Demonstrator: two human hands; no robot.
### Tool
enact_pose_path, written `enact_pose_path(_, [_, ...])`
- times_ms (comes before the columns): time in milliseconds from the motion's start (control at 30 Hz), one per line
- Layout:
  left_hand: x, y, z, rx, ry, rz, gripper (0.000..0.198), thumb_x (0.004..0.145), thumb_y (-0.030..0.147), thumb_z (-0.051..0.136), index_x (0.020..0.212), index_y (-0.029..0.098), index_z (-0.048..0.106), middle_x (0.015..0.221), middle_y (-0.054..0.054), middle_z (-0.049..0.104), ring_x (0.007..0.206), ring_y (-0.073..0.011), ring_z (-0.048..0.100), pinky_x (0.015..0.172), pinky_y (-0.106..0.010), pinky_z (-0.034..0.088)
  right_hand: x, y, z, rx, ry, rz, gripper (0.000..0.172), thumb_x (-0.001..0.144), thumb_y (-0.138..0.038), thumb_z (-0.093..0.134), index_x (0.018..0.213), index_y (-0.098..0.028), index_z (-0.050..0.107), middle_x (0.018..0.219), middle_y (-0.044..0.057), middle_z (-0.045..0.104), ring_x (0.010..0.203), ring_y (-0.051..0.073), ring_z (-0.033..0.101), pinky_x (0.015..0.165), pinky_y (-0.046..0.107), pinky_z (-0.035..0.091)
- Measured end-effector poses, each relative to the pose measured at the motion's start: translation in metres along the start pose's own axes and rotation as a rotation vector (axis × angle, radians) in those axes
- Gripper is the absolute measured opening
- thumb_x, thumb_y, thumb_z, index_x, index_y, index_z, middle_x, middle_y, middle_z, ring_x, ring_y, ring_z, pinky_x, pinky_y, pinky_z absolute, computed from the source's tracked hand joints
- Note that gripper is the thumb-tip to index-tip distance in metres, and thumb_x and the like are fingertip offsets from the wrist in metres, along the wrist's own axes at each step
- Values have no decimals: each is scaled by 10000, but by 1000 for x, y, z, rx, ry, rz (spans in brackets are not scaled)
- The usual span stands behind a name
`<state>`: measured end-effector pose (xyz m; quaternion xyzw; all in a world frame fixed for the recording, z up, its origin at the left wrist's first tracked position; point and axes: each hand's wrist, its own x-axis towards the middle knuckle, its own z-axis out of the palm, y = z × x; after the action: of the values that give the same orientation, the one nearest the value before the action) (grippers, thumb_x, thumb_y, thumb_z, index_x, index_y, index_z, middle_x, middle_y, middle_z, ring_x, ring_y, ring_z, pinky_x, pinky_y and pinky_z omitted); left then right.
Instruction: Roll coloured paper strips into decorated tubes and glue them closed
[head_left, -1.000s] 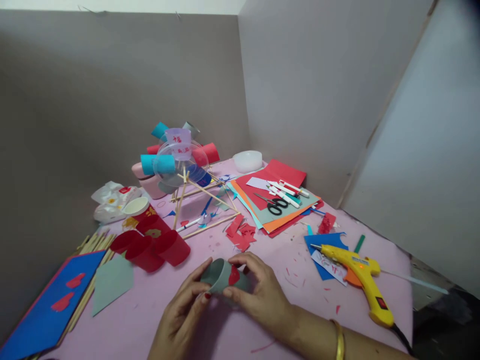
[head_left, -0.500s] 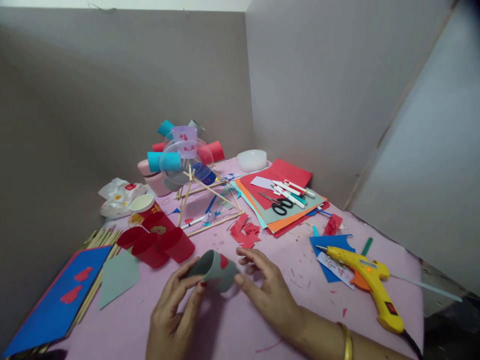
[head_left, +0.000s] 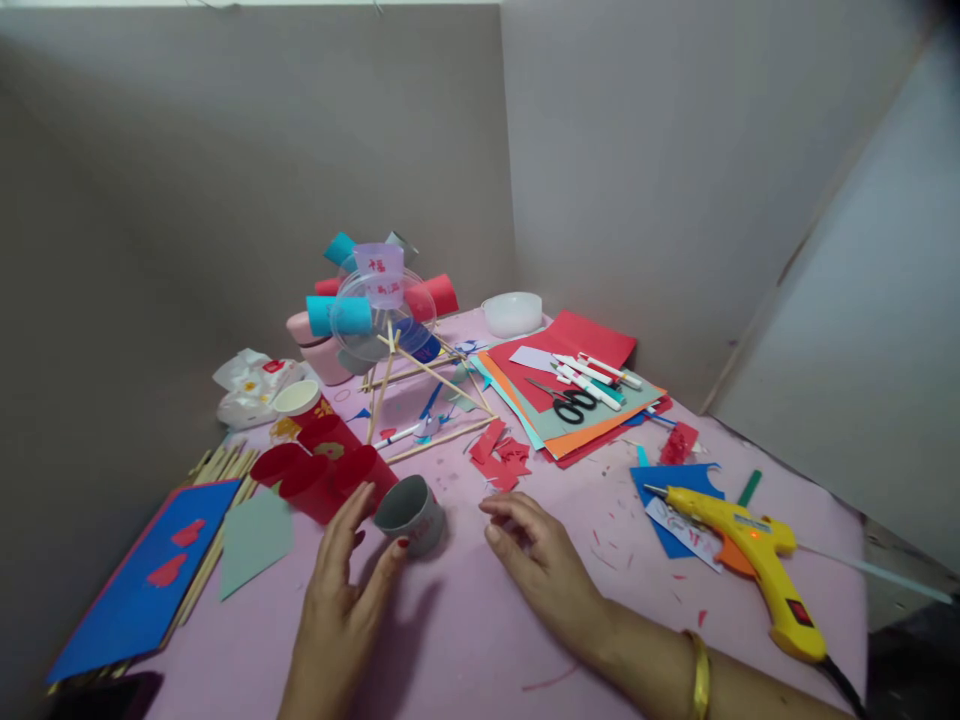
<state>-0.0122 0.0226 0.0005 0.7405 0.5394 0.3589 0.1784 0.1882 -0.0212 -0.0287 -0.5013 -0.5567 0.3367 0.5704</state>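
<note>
A small grey paper cup with red marks on its side stands on the pink tablecloth, its mouth tipped slightly toward the left. Just left of it is my left hand, thumb and fingers spread apart around the cup's near side, holding nothing. To the right, apart from the cup, my right hand hovers with loosely curved fingers and nothing in them. Several red paper cups stand right behind the grey one. Farther back rises a stick-framed wheel model with clear discs and coloured cups.
A yellow glue gun lies at right on blue paper scraps. Black-handled scissors and white markers rest on stacked coloured paper. At left, a blue sheet with red hearts lies over wooden sticks.
The grey cup, held tilted by my left hand before, now stands on the table with my left hand opened away from it. My right hand has stayed nearly in place.
</note>
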Motion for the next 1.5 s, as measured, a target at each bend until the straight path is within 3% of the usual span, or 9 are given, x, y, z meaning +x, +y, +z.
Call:
enact_pose_path(67, [5, -5, -7, -11, -79, 24, 584, 841, 418, 519, 1368, 327, 285, 1424, -64, 377, 1225, -265, 448, 970, -456, 417, 0, 1, 1, -8, -15, 9, 200, 836, -164, 532, 1014, -140, 620, 961, 81, 619, 845, 169, 583, 738, 280, 471])
enact_pose_path(167, [19, -5, -21, 90, -228, 176, 632, 822, 378, 560, 1375, 385, 255, 1479, -20, 304, 1318, -270, 330, 1034, -481, 334, 0, 1, 2, -22, -42, 19, 198, 827, -143, 529, 998, -136, 627, 931, 75, 615, 810, 165, 571, 725, 281, 467])
enact_pose_path(333, [45, 15, -35, 277, -418, 344, 679, 785, 209, 545, 1382, 377, 270, 1503, -2, 261, 1355, -249, 260, 1062, -459, 290, -1, 1, 1, -47, -77, 20, 188, 830, -143, 525, 980, -125, 637, 880, 68, 607, 771, 161, 559, 698, 279, 453])
enact_pose_path(433, [60, 27, -33, 349, -559, 339, 728, 706, 111, 538, 1370, 331, 335, 1474, -20, 335, 1322, -247, 333, 1049, -434, 322, -1, 2, 1, -48, -77, 15, 186, 832, -143, 526, 979, -125, 639, 880, 69, 609, 777, 162, 564, 687, 273, 449])
enact_pose_path(533, [72, 34, -30, 379, -642, 321, 621, 668, 91, 542, 1258, 284, 506, 1320, -39, 545, 1196, -249, 501, 1003, -415, 389, -1, 2, 1, -51, -74, 5, 180, 833, -144, 528, 973, -132, 641, 881, 66, 609, 768, 157, 560, 686, 268, 447])
enact_pose_path(733, [82, 35, -31, 420, -582, 325, 462, 693, 195, 596, 1153, 240, 587, 1178, -70, 637, 1074, -300, 584, 920, -435, 454, -2, 1, 0, -66, -80, -26, 171, 847, -159, 524, 975, -143, 636, 891, 62, 615, 767, 153, 556, 711, 270, 445])
enact_pose_path(967, [75, 19, -34, 408, -589, 326, 645, 646, 141, 590, 1270, 253, 470, 1337, -70, 519, 1187, -273, 503, 995, -423, 395, -3, 1, 0, -60, -80, -22, 161, 840, -152, 529, 960, -146, 637, 899, 61, 618, 768, 151, 561, 708, 267, 449])
enact_pose_path(1300, [73, 31, -38, 383, -576, 300, 427, 692, 153, 591, 1107, 249, 560, 1121, -50, 644, 994, -246, 610, 850, -374, 477, -3, -2, -1, -58, -92, 4, 168, 833, -150, 516, 944, -159, 642, 893, 66, 618, 764, 159, 564, 706, 283, 458])
enact_pose_path(1500, [50, 32, -37, -24, -555, 214, 520, 723, 200, 644, 1202, 320, 482, 1186, -34, 597, 1031, -220, 581, 844, -330, 486, 0, -3, -1, 203, -62, 143, 245, 853, -326, 531, 1022, -166, 608, 950, 76, 638, 831, 172, 579, 718, 282, 452])
